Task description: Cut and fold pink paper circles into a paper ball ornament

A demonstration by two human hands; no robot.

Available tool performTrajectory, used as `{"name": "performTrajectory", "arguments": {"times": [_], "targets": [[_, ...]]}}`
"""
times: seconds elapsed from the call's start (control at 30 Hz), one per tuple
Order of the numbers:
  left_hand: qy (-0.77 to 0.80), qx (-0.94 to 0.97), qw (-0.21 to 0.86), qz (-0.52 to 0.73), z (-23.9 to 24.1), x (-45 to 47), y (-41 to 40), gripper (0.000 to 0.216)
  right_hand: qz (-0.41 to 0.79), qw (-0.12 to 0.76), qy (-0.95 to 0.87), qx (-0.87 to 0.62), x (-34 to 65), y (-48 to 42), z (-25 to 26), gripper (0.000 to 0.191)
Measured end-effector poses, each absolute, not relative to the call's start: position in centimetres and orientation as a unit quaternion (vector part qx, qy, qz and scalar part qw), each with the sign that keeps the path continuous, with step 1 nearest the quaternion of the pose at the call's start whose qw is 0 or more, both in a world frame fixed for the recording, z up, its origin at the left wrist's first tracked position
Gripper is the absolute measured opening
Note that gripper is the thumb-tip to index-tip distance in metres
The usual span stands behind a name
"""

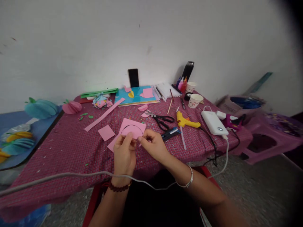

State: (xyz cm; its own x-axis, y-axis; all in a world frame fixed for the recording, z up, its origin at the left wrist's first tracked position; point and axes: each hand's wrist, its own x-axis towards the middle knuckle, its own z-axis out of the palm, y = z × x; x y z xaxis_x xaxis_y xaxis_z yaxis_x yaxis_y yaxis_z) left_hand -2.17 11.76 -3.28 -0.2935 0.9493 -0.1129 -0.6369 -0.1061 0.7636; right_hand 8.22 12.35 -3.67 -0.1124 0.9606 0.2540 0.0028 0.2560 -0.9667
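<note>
Between my two hands is a piece of pink paper point(130, 130) with a dark curved line on it. My left hand point(125, 149) pinches its lower left part, thumb on top. At its right edge, my right hand point(153, 143) has thumb and fingers closed together; the fingertips partly hide what they grip. More pink paper point(112, 145) lies underneath on the table. A small pink square point(106, 132) rests to the left. Black-handled scissors point(162, 119) lie beyond my right hand, with a dark blue utility knife point(171, 133) closer to it.
A yellow glue gun point(187, 121), white power bank point(214, 122) and paper cups point(195, 100) stand on the right. A long pink strip point(104, 114) and paper pumpkins point(40, 108) are on the left. A phone point(133, 78) leans on the wall. A cable point(99, 173) crosses over my forearms.
</note>
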Motion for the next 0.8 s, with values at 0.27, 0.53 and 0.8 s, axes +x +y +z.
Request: {"name": "performTrajectory", "arguments": {"times": [0.27,0.53,0.8], "targets": [[0.365,0.232,0.568,0.7,-2.9,-2.4,11.6,0.015,0.499,0.545,-0.559,-0.376,8.6,12.7,-3.6,0.031],[0.401,0.25,0.529,0.705,-3.0,-1.6,11.6,0.018,0.512,0.535,-0.568,-0.359,8.9,12.9,-3.7,0.032],[0.302,0.049,0.712,0.632,-1.6,-4.4,12.5,0.015,0.037,0.135,-0.786,-0.602,18.1,19.3,-3.4,0.033]]}}
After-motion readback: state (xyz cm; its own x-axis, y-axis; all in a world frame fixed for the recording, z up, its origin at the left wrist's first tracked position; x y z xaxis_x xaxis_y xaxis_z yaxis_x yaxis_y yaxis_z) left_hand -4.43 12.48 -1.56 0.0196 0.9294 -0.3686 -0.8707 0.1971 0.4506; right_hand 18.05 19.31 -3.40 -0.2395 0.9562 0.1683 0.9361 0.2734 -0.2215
